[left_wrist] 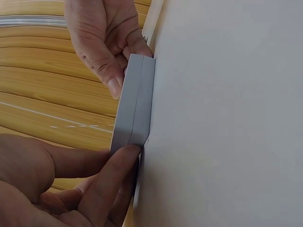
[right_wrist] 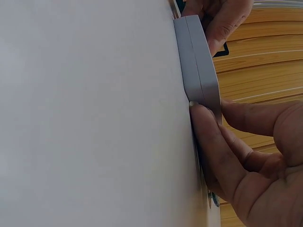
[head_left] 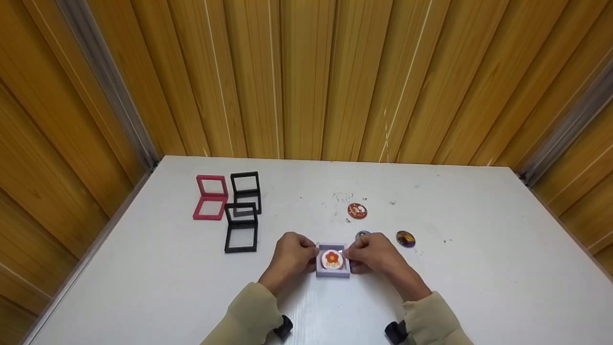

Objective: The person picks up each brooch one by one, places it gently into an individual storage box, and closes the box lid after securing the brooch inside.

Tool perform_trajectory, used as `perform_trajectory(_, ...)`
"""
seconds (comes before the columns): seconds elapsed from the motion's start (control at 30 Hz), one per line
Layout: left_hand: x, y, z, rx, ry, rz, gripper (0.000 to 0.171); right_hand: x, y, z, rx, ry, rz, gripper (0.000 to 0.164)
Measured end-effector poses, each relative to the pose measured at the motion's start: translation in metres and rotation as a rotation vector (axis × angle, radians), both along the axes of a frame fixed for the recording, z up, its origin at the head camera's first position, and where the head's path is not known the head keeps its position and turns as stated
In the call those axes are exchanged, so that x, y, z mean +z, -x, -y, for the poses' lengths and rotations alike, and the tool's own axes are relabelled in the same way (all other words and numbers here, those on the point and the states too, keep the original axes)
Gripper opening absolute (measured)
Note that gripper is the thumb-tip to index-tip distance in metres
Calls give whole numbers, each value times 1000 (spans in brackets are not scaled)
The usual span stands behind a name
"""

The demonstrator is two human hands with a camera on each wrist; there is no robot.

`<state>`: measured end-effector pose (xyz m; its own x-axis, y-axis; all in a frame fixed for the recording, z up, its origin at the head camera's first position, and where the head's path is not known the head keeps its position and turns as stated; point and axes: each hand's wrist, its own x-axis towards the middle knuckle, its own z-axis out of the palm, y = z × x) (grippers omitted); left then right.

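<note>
A small pale lavender display frame (head_left: 333, 274) lies on the white table with its two halves together; a thin seam runs along the edge of the frame (left_wrist: 133, 104) in the left wrist view. Inside it shows a round white badge (head_left: 332, 259) with a red flower. My left hand (head_left: 293, 254) pinches the left side between thumb and fingers. On the opposite side, my right hand (head_left: 377, 254) pinches the frame (right_wrist: 198, 61) the same way, its thumb on the upper edge. Part of a bluish badge (head_left: 362, 234) shows behind the right hand.
To the left stand a pink frame (head_left: 210, 197), a black frame (head_left: 260, 191) and a nearer black frame (head_left: 241, 249), all unfolded. A red badge (head_left: 357, 211) and a dark purple-and-yellow badge (head_left: 405, 238) lie right of centre. Wood-look panels (head_left: 306, 81) rise behind the table (head_left: 479, 287).
</note>
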<state>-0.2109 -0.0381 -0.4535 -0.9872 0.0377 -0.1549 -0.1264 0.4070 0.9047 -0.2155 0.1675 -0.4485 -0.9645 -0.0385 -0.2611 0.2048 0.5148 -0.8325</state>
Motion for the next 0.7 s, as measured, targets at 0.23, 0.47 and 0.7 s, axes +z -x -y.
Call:
perform_trajectory(0.23, 0, -1, 1, 2, -20, 5, 3, 1, 0, 1, 10, 23, -4, 8)
perform_trajectory(0.47, -1, -1, 0, 10, -27, 15, 4, 1, 0, 1, 5, -8, -1, 7)
perform_trajectory(0.7, -1, 0, 1, 0, -20, 16, 4, 1, -1, 0, 7, -8, -5, 8)
